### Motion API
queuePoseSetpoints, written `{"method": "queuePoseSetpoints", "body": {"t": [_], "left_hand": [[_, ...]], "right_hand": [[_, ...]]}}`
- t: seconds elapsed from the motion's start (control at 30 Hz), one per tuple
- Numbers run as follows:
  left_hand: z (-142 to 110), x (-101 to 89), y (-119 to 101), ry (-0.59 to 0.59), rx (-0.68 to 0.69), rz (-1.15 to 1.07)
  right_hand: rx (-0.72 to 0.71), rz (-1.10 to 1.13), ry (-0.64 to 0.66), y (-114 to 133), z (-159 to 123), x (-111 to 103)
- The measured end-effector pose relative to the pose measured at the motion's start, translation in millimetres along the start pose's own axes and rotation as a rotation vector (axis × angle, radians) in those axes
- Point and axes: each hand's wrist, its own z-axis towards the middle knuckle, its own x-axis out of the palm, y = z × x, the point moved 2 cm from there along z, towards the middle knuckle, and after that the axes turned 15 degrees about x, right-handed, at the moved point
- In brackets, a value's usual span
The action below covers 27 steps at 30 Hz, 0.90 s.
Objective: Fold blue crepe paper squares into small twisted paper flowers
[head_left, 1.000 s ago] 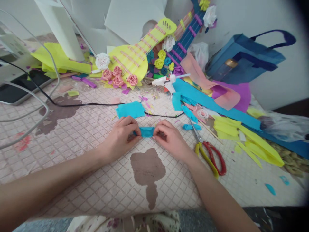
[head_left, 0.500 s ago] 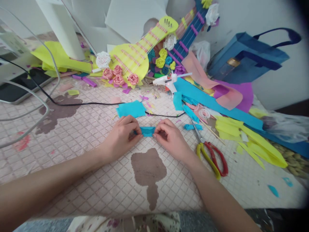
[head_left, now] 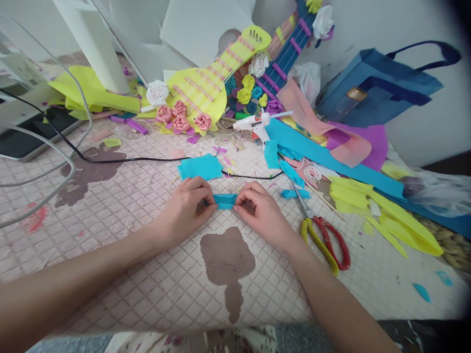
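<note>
A small strip of blue crepe paper (head_left: 225, 201), folded along its length, is stretched between my two hands just above the tabletop. My left hand (head_left: 193, 203) pinches its left end between thumb and fingers. At the right end, my right hand (head_left: 259, 208) grips it in the same way. Right behind my left hand lies a flat blue crepe paper rectangle (head_left: 200, 167). Scissors (head_left: 311, 215) with one yellow and one red handle lie to the right of my right hand, beside small twisted blue paper pieces (head_left: 294, 194).
A white glue gun (head_left: 253, 125) stands behind, its black cord (head_left: 147, 158) crossing the table. Yellow and blue paper guitars (head_left: 198, 95) with paper roses lean at the back. Yellow paper scraps (head_left: 401, 225), long blue paper (head_left: 331, 162) and a blue bag (head_left: 368, 93) are at right.
Both hands keep their pinch on the strip and hardly move. The strip's folded face looks slightly more turned toward me. The view has shifted a little.
</note>
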Motion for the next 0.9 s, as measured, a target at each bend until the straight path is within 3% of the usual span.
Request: {"method": "queuePoseSetpoints", "body": {"t": [0.9], "left_hand": [[2.5,4.1,1.8,0.009,-0.019,0.03]], "right_hand": [[0.045,-0.075,-0.087,4.3,1.5,6.5]]}}
